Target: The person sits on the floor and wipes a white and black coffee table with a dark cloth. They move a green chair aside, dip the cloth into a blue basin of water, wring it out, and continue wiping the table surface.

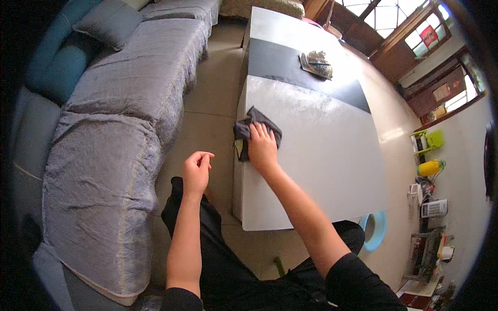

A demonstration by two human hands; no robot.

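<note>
right grip (pixel 262 149) flat on dark cloth (pixel 241 129) | red window sheet (pixel 428 36): illegible

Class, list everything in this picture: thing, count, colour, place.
Table: one, pale with black band, centre
Cloth: one, dark, table's left edge
Unclear object: one, brownish, on black band
Sofa: one, grey-covered, left
Cushion: at least one, grey, upper left
Basin: one, blue, lower right
Chair-like item: one, bright green, right
Container: one, yellow, right
Windows: several, brown-framed, upper right
Clutter: several pieces, mixed colours, right
Slim object: one, green, lower centre
Floor: one, pale, beneath
Trousers: one pair, black, lower centre
Sleeves: two, black, lower edge
Left hand: one, beside table
Right hand: one, on cloth
</note>
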